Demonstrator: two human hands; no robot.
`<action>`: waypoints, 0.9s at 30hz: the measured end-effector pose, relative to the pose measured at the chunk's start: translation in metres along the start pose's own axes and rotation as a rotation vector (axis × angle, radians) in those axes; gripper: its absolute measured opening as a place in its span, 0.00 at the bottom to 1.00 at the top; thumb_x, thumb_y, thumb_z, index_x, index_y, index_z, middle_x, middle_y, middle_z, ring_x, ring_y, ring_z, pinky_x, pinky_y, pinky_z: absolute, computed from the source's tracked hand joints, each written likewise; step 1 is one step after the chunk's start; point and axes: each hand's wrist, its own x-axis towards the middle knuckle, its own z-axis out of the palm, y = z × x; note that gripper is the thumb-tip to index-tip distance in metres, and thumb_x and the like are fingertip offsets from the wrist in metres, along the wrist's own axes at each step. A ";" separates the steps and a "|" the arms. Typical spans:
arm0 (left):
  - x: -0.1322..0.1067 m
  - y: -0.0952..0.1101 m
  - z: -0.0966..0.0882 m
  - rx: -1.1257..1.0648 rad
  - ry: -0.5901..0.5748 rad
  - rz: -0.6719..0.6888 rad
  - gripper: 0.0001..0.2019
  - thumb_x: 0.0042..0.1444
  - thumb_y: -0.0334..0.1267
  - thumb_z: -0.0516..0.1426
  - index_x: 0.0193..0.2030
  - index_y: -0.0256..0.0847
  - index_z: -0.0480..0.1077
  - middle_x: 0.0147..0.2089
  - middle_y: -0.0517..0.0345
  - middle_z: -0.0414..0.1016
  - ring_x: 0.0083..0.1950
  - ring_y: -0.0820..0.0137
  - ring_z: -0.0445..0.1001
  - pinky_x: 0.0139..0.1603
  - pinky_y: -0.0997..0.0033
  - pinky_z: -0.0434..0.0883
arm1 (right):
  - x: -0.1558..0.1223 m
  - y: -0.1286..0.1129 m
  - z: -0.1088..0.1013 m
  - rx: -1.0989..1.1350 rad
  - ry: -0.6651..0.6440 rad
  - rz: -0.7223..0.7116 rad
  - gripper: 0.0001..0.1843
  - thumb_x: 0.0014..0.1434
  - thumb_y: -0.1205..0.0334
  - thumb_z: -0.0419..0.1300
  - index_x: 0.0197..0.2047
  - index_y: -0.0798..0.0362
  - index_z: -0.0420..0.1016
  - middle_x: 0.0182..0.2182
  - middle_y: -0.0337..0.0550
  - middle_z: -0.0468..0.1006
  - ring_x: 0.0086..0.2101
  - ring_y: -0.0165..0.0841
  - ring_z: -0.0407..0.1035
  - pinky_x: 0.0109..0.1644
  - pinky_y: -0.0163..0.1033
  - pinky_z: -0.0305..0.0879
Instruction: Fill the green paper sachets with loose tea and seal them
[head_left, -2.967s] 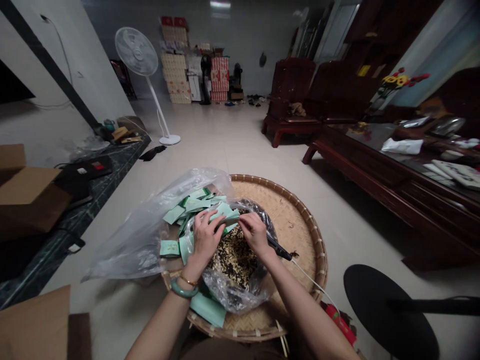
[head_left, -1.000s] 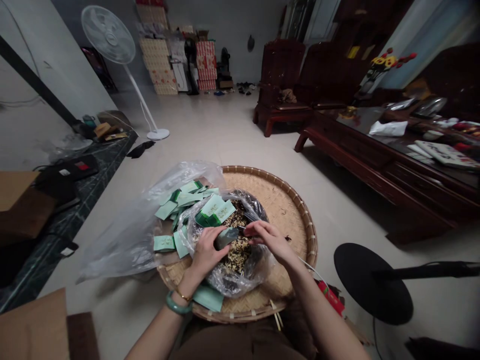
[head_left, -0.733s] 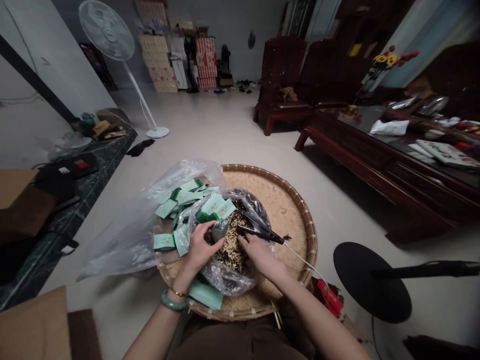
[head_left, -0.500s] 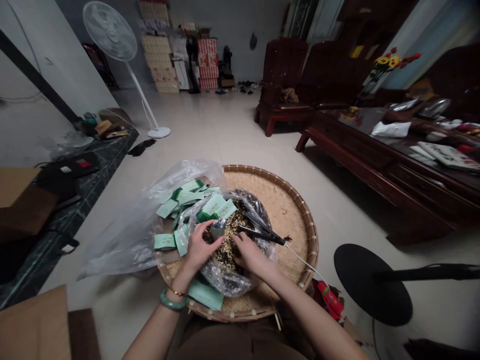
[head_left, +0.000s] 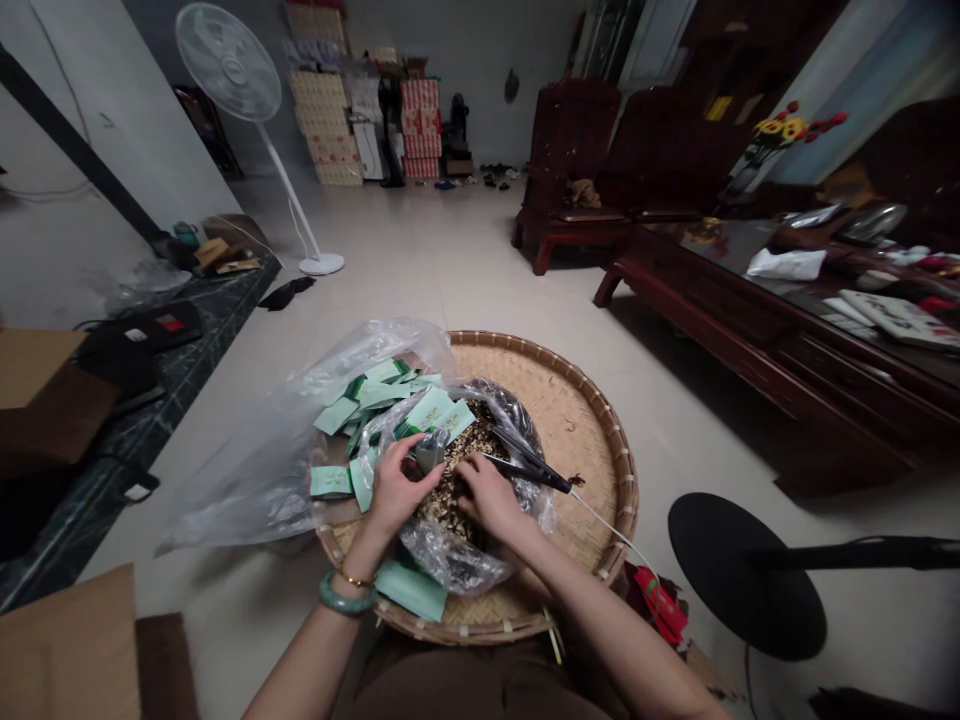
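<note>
My left hand (head_left: 397,485) grips a small silvery sachet (head_left: 430,450), held upright between thumb and fingers. Close on its right is my right hand (head_left: 491,495), fingers curled inward over a loose mix of pale and dark dried bits (head_left: 456,485); whatever they pinch is hidden. The mix lies in a clear plastic bag (head_left: 469,565) on a round woven bamboo tray (head_left: 592,420). A black tong-shaped tool (head_left: 534,468) with a white cord rests across the bag's right side. Several light green packets (head_left: 375,395) are heaped to the left, and a larger green one (head_left: 411,590) lies at the tray's front.
A big translucent plastic bag (head_left: 255,470) spreads off the tray's left side. On the right are a round black stand base (head_left: 739,575) and a dark wooden table (head_left: 720,330). A white fan (head_left: 321,263) stands ahead; cardboard boxes (head_left: 67,650) sit at left.
My right hand has risen out of the mix and moved slightly left, nearer the sachet. My left hand still holds the sachet, which has shifted a little. The view has moved slightly.
</note>
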 end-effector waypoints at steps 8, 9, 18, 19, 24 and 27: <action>0.000 -0.005 0.002 0.002 0.012 0.014 0.20 0.47 0.42 0.63 0.48 0.38 0.71 0.40 0.53 0.75 0.36 0.67 0.74 0.36 0.69 0.73 | -0.025 0.013 -0.001 -0.125 -0.077 0.091 0.48 0.42 0.69 0.69 0.64 0.48 0.56 0.61 0.57 0.59 0.53 0.51 0.63 0.50 0.53 0.66; 0.000 -0.005 0.002 -0.003 0.015 0.017 0.20 0.47 0.42 0.63 0.47 0.39 0.71 0.40 0.53 0.75 0.36 0.67 0.74 0.36 0.69 0.73 | -0.027 0.012 0.002 -0.134 -0.094 0.099 0.49 0.40 0.71 0.70 0.64 0.48 0.56 0.60 0.58 0.59 0.53 0.51 0.62 0.50 0.53 0.66; -0.001 -0.002 0.001 0.000 0.010 0.029 0.20 0.47 0.42 0.62 0.47 0.39 0.71 0.42 0.53 0.75 0.39 0.66 0.74 0.38 0.68 0.73 | -0.005 0.036 0.002 0.116 0.024 -0.159 0.27 0.51 0.78 0.55 0.54 0.51 0.69 0.57 0.49 0.66 0.57 0.40 0.59 0.62 0.48 0.57; -0.001 -0.003 0.001 0.006 0.010 0.032 0.20 0.47 0.42 0.62 0.48 0.39 0.71 0.42 0.52 0.75 0.39 0.65 0.74 0.39 0.68 0.73 | -0.004 0.040 0.000 0.069 0.044 -0.147 0.27 0.52 0.78 0.54 0.54 0.52 0.69 0.57 0.50 0.66 0.59 0.41 0.58 0.63 0.50 0.55; -0.001 -0.005 0.002 0.007 0.007 0.051 0.19 0.48 0.41 0.62 0.47 0.38 0.71 0.42 0.52 0.76 0.40 0.65 0.74 0.39 0.67 0.73 | -0.009 0.039 -0.009 -0.012 0.021 -0.131 0.29 0.56 0.68 0.58 0.61 0.56 0.62 0.60 0.56 0.62 0.61 0.44 0.54 0.63 0.52 0.54; 0.000 -0.004 0.003 0.008 0.014 0.064 0.19 0.48 0.40 0.62 0.47 0.38 0.71 0.43 0.51 0.76 0.42 0.64 0.74 0.41 0.66 0.73 | -0.013 0.026 -0.009 0.013 -0.071 -0.211 0.34 0.52 0.64 0.65 0.61 0.50 0.61 0.60 0.52 0.62 0.58 0.44 0.57 0.60 0.51 0.58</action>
